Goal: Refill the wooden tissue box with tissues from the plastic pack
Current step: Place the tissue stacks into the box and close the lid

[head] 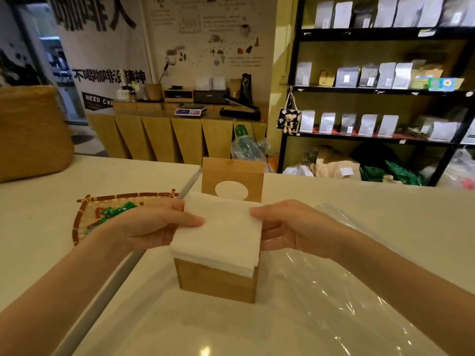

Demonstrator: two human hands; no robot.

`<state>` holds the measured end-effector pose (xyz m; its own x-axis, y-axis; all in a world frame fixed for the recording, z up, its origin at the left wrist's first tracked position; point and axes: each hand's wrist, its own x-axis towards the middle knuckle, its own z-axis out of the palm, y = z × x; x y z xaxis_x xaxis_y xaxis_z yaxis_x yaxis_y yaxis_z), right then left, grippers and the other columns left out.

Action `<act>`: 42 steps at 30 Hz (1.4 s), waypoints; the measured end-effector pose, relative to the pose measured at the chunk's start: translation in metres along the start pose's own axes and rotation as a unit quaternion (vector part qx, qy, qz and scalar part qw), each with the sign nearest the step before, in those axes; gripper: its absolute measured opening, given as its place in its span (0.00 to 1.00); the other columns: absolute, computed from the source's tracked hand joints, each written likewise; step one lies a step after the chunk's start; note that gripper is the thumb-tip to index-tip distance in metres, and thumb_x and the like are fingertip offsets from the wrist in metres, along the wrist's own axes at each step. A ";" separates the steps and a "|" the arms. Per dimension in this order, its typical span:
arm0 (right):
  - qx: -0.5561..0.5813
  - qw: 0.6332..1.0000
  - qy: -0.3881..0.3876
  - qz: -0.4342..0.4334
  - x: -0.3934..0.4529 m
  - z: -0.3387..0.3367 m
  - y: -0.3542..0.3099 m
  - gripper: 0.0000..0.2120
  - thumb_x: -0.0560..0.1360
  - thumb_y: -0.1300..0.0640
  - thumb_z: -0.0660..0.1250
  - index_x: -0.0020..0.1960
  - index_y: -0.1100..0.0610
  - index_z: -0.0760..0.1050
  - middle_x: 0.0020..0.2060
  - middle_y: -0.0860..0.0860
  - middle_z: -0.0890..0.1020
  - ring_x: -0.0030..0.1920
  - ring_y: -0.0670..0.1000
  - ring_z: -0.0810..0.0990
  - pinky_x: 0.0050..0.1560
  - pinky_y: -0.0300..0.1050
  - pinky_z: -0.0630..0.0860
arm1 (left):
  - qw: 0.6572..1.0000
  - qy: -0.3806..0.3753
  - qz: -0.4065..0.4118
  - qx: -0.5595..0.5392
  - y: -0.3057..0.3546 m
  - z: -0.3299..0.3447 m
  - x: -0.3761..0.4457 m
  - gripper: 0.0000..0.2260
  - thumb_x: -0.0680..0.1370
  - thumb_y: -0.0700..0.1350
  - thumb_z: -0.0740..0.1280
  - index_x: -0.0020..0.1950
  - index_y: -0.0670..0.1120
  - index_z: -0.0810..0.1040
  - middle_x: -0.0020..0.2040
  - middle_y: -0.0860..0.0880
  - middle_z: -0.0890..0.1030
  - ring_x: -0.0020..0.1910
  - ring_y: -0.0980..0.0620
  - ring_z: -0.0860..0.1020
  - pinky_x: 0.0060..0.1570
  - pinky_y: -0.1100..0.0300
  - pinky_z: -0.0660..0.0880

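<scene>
We look down at a white counter (46,227). At centre stands an open wooden tissue box (218,281), its lid (232,179) with an oval hole upright at 12 o'clock. A white tissue stack (218,235) sits on the box's open top. Our left hand (151,224) grips the stack from 9 o'clock, our right hand (290,227) from 3 o'clock. Clear plastic wrap (334,291) lies at 4 o'clock; a woven tray (82,219) at 10 o'clock.
</scene>
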<state>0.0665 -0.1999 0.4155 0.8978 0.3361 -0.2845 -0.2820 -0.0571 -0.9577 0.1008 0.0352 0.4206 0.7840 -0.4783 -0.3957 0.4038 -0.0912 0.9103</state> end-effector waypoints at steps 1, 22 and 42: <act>-0.032 0.999 0.006 -0.002 0.002 0.001 0.000 0.11 0.73 0.57 0.67 0.53 0.62 0.77 0.44 0.55 0.85 0.42 0.52 0.85 0.39 0.41 0.82 | 1.000 0.010 -0.002 0.020 0.002 0.002 0.001 0.18 0.58 0.36 0.73 0.46 0.44 0.79 0.39 0.44 0.86 0.39 0.46 0.85 0.36 0.51 0.82; -0.438 0.880 0.170 -0.071 0.022 -0.002 0.007 0.14 0.69 0.47 0.70 0.50 0.54 0.81 0.66 0.51 0.69 0.70 0.50 0.55 0.68 0.50 0.59 | 0.906 0.198 0.038 0.372 0.010 0.001 0.023 0.10 0.72 0.49 0.68 0.50 0.47 0.83 0.66 0.55 0.72 0.58 0.56 0.65 0.66 0.50 0.62; -0.621 0.768 0.155 0.010 0.036 0.024 0.004 0.06 0.70 0.57 0.66 0.44 0.56 0.80 0.47 0.51 0.77 0.62 0.57 0.65 0.69 0.68 0.52 | 0.661 0.164 0.012 0.732 -0.004 0.018 0.039 0.09 0.75 0.54 0.63 0.43 0.52 0.80 0.72 0.50 0.63 0.76 0.48 0.46 0.73 0.43 0.42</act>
<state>0.0896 -0.1656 0.4024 0.9892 0.0953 -0.1112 0.0716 -0.9771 -0.2004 0.1212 0.0010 0.4040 0.9392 -0.3014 -0.1647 -0.3112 -0.9497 -0.0364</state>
